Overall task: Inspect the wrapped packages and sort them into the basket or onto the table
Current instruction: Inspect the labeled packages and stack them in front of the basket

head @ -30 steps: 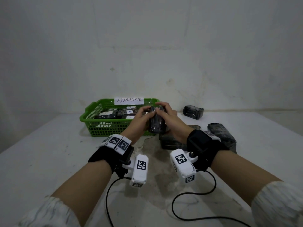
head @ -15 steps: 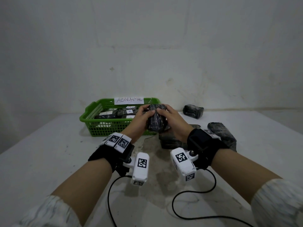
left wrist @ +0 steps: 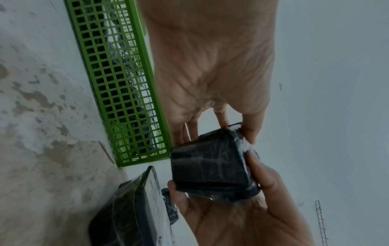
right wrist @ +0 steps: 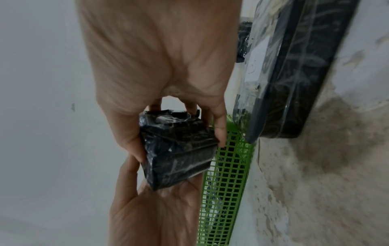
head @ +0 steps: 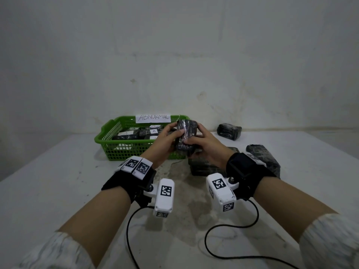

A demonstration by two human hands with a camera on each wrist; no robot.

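Note:
A small black package in clear wrap (head: 186, 135) (left wrist: 212, 164) (right wrist: 179, 149) is held above the table, in front of the green basket (head: 108, 131). My left hand (head: 168, 135) grips its left side, thumb on the near face. On the right side my right hand (head: 201, 139) holds it with curled fingers and thumb. The basket (left wrist: 126, 93) (right wrist: 227, 183) bears a paper sign reading ABNORMAL (head: 152, 118) and holds several wrapped black packages (head: 136, 133) with white labels.
Three more wrapped black packages lie on the white table (head: 58, 187): one flat under my right hand (head: 204, 166) (right wrist: 294, 74) (left wrist: 130, 213), one to the right (head: 262, 155), one by the back wall (head: 229, 131). Cables trail near the table's front edge.
Both hands have lifted the small package a little and tilted it, showing a broader face to the head camera. Nothing else on the table has moved.

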